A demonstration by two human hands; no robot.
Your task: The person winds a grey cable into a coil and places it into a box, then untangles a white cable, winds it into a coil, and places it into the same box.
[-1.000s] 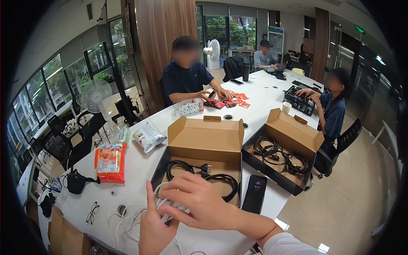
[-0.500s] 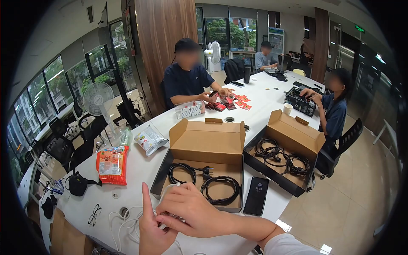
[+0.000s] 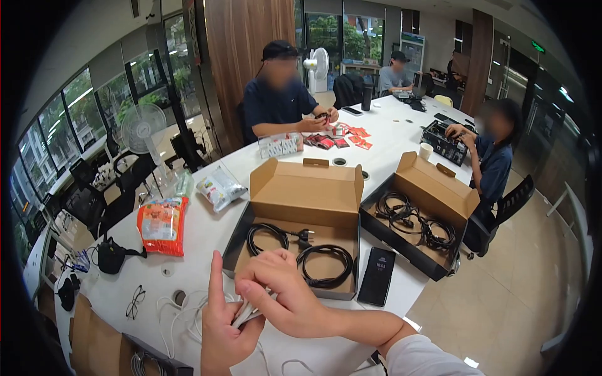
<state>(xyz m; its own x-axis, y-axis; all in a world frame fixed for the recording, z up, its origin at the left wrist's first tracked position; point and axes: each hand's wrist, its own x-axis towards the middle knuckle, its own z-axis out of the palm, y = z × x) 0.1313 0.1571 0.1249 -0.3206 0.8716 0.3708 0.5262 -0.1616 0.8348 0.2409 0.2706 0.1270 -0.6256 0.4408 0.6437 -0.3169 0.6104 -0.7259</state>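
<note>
A bundle of white cable [image 3: 246, 313] sits between my hands, mostly hidden by fingers. My left hand [image 3: 227, 335] points its index finger up, with the other fingers closed on the bundle. Over it, my right hand [image 3: 282, 297] is curled around the same cable. A loose length of white cord [image 3: 164, 323] trails across the table to the left. Just beyond my hands, an open cardboard box [image 3: 304, 203] holds black power cords [image 3: 324, 265], coiled, one showing its plug. A phone [image 3: 376, 277] lies to the right of that box.
Another open box [image 3: 439, 185] with black cables stands at the right. Glasses [image 3: 135, 302], an orange snack bag [image 3: 162, 227] and a white packet [image 3: 221, 189] are on the left. One co-worker [image 3: 276, 100] handles red packets; another [image 3: 495, 144] reaches into a computer case [image 3: 444, 143].
My right hand has turned, its thumb now lying higher over the bundle, and more white cable shows between my hands. The view has shifted slightly.
</note>
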